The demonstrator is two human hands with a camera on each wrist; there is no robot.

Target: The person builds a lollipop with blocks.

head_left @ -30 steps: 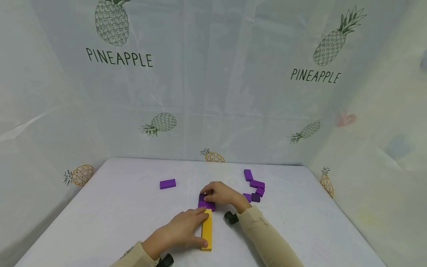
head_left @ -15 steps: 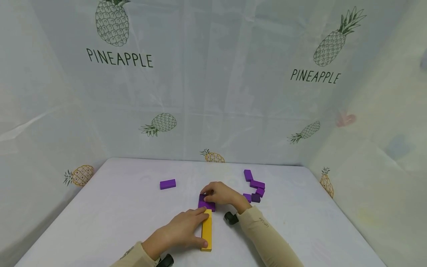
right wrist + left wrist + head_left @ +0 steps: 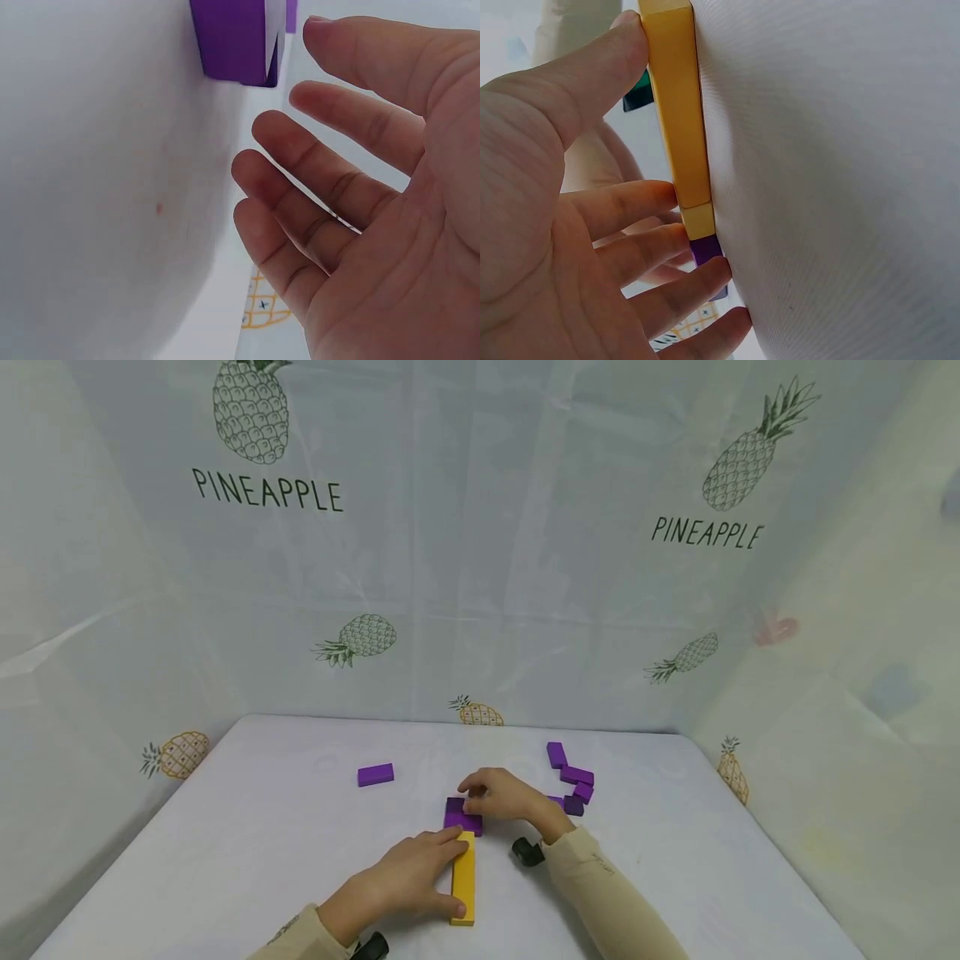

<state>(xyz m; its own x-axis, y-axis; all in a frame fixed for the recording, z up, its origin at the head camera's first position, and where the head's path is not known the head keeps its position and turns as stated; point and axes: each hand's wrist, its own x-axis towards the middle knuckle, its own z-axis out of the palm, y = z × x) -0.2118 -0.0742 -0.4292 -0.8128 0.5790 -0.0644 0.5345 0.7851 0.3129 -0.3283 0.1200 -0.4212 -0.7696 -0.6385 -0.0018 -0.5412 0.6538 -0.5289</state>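
Observation:
A long yellow block lies lengthwise on the white table, and a seam shows near its far end. My left hand rests along its left side, thumb at the near end, fingertips at the far end. In the left wrist view those fingers are nearly straight against the yellow side. Just beyond, purple blocks sit together, one of them darker on top. My right hand hovers at their right, overlapping them from above. The right wrist view shows its fingers loosely bent, apart from the purple block.
A lone purple block lies at the back left. Several more form a crooked chain at the back right, among them a long purple block and a dark purple block. A pineapple-printed curtain hangs behind the table.
My right hand has come off the purple blocks, its fingertips shifting slightly right and leaving the dark block more exposed. The left hand and the yellow block have stayed in place.

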